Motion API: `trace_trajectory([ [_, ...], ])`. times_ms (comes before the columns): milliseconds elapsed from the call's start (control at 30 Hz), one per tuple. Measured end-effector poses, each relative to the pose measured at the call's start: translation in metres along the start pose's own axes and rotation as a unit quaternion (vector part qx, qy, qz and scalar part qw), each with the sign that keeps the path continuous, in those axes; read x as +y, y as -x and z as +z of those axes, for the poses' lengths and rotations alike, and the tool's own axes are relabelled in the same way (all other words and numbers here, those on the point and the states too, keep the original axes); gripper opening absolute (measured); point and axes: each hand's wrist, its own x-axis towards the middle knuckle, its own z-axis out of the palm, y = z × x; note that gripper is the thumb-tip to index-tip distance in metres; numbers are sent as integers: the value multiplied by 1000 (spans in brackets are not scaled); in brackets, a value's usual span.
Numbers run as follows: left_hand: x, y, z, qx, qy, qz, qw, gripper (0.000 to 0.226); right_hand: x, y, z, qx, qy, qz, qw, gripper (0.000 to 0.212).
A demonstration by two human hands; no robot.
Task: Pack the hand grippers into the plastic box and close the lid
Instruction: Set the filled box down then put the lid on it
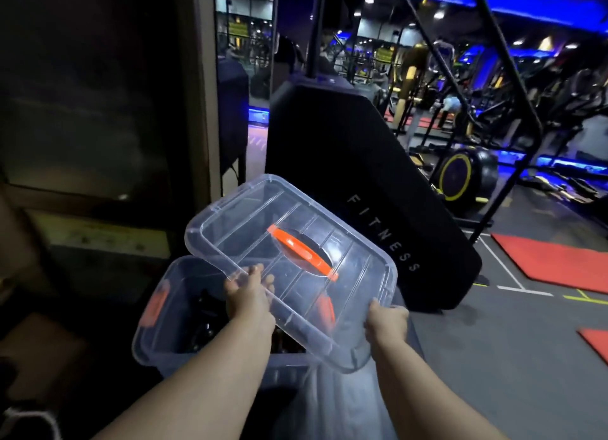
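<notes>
The left hand pinches the near edge of the clear lid and the right hand grips its corner, holding it tilted above the open plastic box. Dark hand grippers (hard to count) lie inside; I judge only closing is left.

Gym: exercise bike, red mats, machines.

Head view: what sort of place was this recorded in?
Most likely a gym: a black machine housing lettered FITNESS, an exercise machine with a yellow-rimmed flywheel, and red floor mats.
</notes>
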Motion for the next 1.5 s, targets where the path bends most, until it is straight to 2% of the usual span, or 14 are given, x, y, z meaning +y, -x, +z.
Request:
trace_trajectory([
  [233,21,-46,-53,34,-55,-35,997,45,7,7,37,-28,89,-82,992,29],
  [333,41,-70,-83,69,-126,-55,988,28,8,5,49,-53,120,-104,986,29],
  [367,47,-79,-95,102,-152,-45,982,33,8,4,53,-60,136,-112,983,33],
  [433,57,-97,-118,194,-227,-11,954,58,9,2,62,-75,166,-120,976,40],
  [500,63,-104,-134,250,-278,22,927,56,11,1,72,-91,180,-126,971,43],
  [633,66,-110,-153,267,-383,31,884,43,15,-4,90,-99,204,-136,964,43],
  [700,65,-115,-162,279,-443,9,852,54,16,-10,94,-99,222,-141,960,45],
  [767,61,-121,-169,281,-482,-11,830,67,17,-18,95,-98,242,-148,954,47],
  [833,54,-126,-170,273,-461,-7,844,69,18,-24,97,-92,273,-154,945,49],
  [967,42,-134,-172,246,-440,29,863,53,17,-29,101,-51,348,-172,920,40],
  [1100,38,-140,-180,209,-497,57,840,44,23,-33,106,-65,367,-196,907,41],
  [1200,34,-143,-185,205,-516,67,829,44,28,-35,110,-86,338,-189,918,49],
  [1400,31,-143,-192,185,-569,58,799,47,41,-38,110,-106,319,-172,926,43],
  [1500,41,-155,-187,182,-595,58,781,59,40,-39,114,-115,301,-157,933,42],
])
